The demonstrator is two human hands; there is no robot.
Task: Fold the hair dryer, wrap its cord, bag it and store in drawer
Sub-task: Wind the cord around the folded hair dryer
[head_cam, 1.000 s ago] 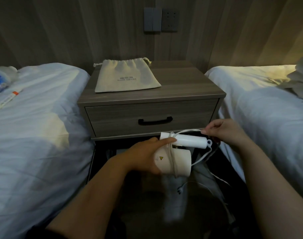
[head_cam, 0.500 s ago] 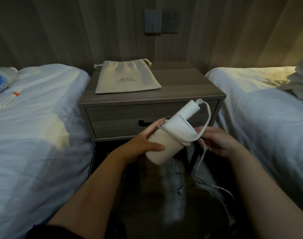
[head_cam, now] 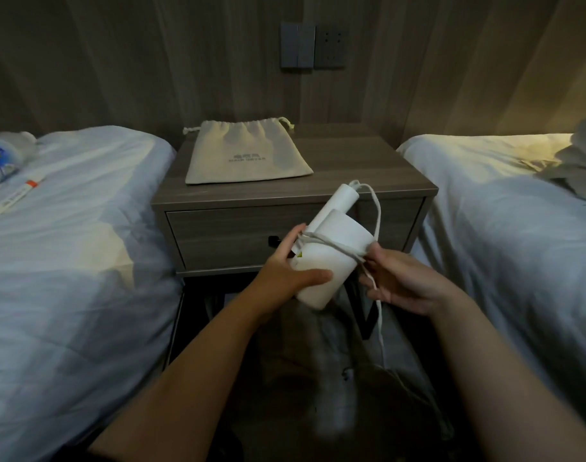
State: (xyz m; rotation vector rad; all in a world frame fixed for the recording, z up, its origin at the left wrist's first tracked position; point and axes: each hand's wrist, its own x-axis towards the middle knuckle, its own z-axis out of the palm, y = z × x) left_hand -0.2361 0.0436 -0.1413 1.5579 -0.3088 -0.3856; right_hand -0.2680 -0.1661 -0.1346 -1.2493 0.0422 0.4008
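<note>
1. The folded hair dryer (head_cam: 331,261) is in the air in front of the closed drawer (head_cam: 231,238), with its handle end tilted up towards the table (head_cam: 368,175). The left grip (head_cam: 284,275) clasps the barrel, thumb laid across its lower end.
2. The right grip (head_cam: 405,281) pinches the cord (head_cam: 338,248) just beside the barrel. A turn or two crosses the body, a loop arcs from the handle tip, and a slack tail hangs towards the floor.
3. The step in hand looks to be wrapping the cord. It should go well if the right grip holds light tension and lays each turn beside the last, over barrel and handle together.
4. The left thumb should pin the laid turns. The loop at the handle tip wants some slack, not a kink.
5. The plug end is best tucked under a turn, or the wrap may loosen on the way into the bag (head_cam: 244,155), which lies flat on the table.
</note>
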